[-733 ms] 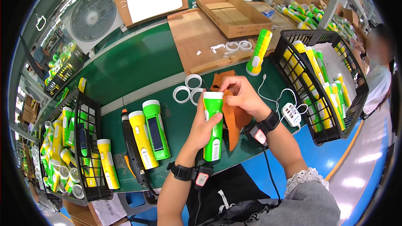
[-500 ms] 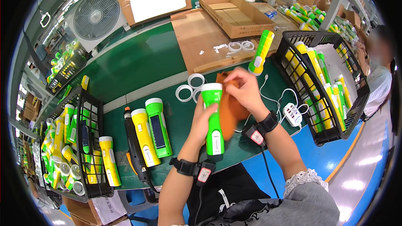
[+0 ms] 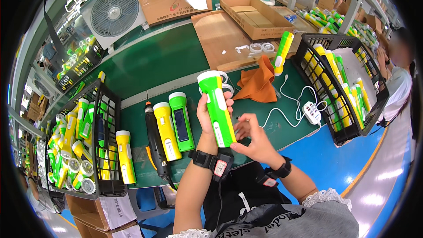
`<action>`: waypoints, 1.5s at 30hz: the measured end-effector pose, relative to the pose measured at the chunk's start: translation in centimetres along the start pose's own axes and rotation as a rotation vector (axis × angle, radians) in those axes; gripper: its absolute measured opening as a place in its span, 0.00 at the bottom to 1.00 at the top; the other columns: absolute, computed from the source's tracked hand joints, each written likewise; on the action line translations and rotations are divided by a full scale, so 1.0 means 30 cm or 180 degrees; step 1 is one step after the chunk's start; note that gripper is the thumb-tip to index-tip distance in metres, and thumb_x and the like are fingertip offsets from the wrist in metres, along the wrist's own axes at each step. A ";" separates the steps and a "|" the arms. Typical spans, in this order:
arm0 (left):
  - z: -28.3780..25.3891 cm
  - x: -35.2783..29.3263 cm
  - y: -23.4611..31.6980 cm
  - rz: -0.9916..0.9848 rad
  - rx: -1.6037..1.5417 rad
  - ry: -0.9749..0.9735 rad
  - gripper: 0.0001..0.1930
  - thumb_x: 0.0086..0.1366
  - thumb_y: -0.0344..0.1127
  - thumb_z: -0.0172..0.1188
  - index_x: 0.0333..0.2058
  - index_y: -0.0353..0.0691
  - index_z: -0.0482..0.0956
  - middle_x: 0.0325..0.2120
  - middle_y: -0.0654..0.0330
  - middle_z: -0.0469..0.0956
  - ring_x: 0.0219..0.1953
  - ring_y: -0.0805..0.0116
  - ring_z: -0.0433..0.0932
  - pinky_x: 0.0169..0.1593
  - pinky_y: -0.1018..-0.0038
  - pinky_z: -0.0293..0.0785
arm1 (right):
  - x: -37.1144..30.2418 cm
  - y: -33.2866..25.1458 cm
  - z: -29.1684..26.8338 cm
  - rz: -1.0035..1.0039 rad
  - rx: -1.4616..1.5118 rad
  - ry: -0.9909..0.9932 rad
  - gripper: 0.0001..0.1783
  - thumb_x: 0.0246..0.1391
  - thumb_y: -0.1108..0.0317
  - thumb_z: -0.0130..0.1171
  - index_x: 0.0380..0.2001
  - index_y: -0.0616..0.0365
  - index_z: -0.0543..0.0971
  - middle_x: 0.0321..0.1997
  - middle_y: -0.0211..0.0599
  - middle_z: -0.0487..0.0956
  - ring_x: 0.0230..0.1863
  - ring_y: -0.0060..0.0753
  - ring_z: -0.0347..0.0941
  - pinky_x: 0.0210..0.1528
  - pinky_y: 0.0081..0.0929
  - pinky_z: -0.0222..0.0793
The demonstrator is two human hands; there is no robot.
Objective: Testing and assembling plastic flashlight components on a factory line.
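In my left hand (image 3: 205, 115) is a green and yellow flashlight (image 3: 216, 105) with a white head, tilted, its head pointing away from me. My left fingers wrap around its body. My right hand (image 3: 253, 137) is beside the flashlight's lower end, fingers apart, the thumb at or very near its tail. An orange cloth (image 3: 259, 83) lies crumpled beyond my right hand. White rings (image 3: 227, 89) are partly hidden behind the flashlight. To the left lie a yellow flashlight (image 3: 167, 130), a green flashlight with a dark panel (image 3: 181, 121) and a black electric screwdriver (image 3: 155, 139).
Black baskets of flashlights stand at the left (image 3: 115, 119) and right (image 3: 326, 101). Another flashlight (image 3: 283, 53) stands upright beside the cloth. A white power strip (image 3: 313, 113) with cables lies at the right. Farther back are a shallow cardboard box (image 3: 269, 31) and a fan (image 3: 113, 13).
My right hand has let go of the orange cloth, now lying on the table, and moved down to the flashlight's tail. The flashlight has turned, showing its yellow side. The white sheet at the back has lifted.
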State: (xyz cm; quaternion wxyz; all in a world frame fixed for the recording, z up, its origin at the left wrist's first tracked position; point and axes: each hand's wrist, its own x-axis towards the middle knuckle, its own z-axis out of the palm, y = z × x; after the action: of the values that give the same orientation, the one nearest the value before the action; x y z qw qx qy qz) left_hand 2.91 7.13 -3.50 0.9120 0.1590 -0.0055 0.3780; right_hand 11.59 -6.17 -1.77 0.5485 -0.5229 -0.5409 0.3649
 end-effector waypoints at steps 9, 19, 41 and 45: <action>0.032 -0.011 -0.016 0.0025 0.0064 -0.0193 0.36 0.56 0.68 0.38 0.60 0.59 0.49 0.20 0.66 0.64 0.20 0.78 0.68 0.26 0.80 0.69 | 0.000 0.086 0.067 -0.0748 -0.0066 0.0396 0.34 0.33 0.68 0.69 0.44 0.58 0.62 0.35 0.41 0.73 0.36 0.34 0.73 0.43 0.27 0.66; 0.131 -0.024 -0.019 0.0350 0.0051 0.0273 0.26 0.62 0.53 0.35 0.53 0.45 0.60 0.48 0.55 0.68 0.42 0.64 0.71 0.46 0.67 0.69 | 0.006 0.062 0.063 0.0137 0.1676 0.0983 0.25 0.49 0.74 0.52 0.52 0.61 0.62 0.48 0.40 0.67 0.42 0.28 0.69 0.37 0.21 0.69; 0.098 -0.064 -0.064 0.1099 0.2840 -0.0523 0.28 0.54 0.38 0.59 0.51 0.35 0.61 0.44 0.56 0.68 0.47 0.67 0.66 0.52 0.70 0.61 | -0.005 0.097 0.082 0.0276 0.0693 0.0862 0.23 0.40 0.71 0.62 0.42 0.62 0.68 0.37 0.33 0.74 0.37 0.22 0.70 0.39 0.23 0.67; 0.364 -0.286 0.053 0.1937 0.4699 -0.1157 0.18 0.53 0.38 0.56 0.43 0.37 0.72 0.44 0.54 0.69 0.46 0.61 0.66 0.50 0.69 0.59 | -0.214 -0.041 -0.100 -0.1340 0.1099 0.0905 0.11 0.41 0.75 0.59 0.32 0.58 0.72 0.30 0.36 0.74 0.31 0.28 0.71 0.37 0.30 0.70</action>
State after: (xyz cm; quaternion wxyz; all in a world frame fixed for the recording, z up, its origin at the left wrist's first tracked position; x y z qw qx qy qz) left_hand -3.11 -0.92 6.22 0.4149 0.7689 0.0541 0.4836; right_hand 13.36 -13.14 -1.55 0.7630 -0.3441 -0.4852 0.2530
